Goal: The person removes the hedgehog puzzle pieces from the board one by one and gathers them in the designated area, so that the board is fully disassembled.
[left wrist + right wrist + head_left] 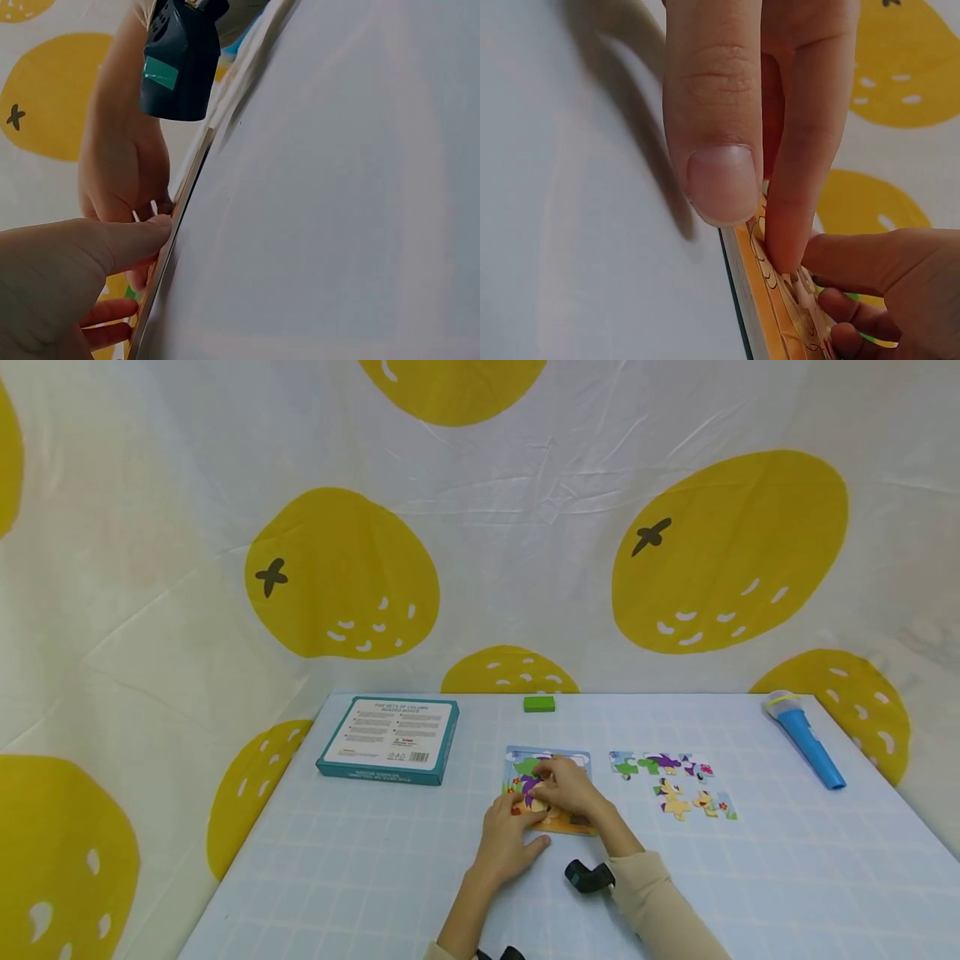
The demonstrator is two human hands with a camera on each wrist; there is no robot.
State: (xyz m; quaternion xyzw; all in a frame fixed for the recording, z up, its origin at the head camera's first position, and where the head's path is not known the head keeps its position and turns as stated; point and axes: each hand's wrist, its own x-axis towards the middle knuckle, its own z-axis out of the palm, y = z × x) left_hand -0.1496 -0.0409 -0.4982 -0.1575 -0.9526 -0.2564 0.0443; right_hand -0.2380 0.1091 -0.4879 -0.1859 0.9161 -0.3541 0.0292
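A colourful jigsaw puzzle in a flat tray (581, 760) lies in the middle of the table in the head view. My left hand (506, 843) rests at its near left edge. In the left wrist view, the left thumb (142, 238) touches the tray's edge and the fingers lie over its top. Above the puzzle, my right hand (570, 789) bends down. The right wrist view has its index finger (791, 217) pressing on the puzzle surface (799, 319), the thumb apart from it. Whatever lies under the right fingertips is mostly hidden.
Several loose puzzle pieces (672, 799) lie right of the tray. A teal-edged box (390, 735) is at the back left, a green block (538, 704) at the back edge, and a blue toy microphone (810, 745) at the far right. A patterned cloth (525, 568) hangs behind.
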